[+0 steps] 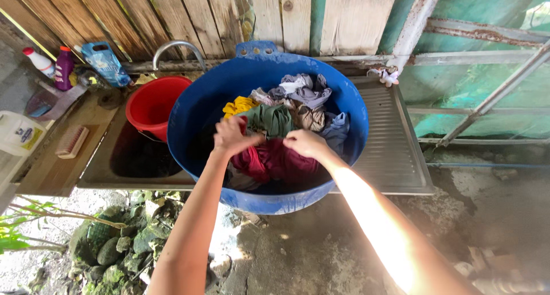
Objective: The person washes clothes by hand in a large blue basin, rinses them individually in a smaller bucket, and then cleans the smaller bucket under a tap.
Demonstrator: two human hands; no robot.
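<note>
A big blue plastic tub (189, 108) rests on a metal sink counter and holds a pile of wet clothes: yellow, green, grey, striped and pale blue pieces at the back. At the front lies a dark red garment (275, 160). My left hand (232, 137) and my right hand (303, 142) both grip this garment, bunching it between them just above the water. Both arms reach in from the bottom of the view.
A red bucket (152, 103) stands in the sink basin under a curved tap (177, 45). Bottles (63, 68), a blue jug (106, 63), a scrub brush (71, 141) and a white container (17, 133) sit on the left ledge. A ribbed drainboard (395, 134) lies to the right; stones are on the ground below.
</note>
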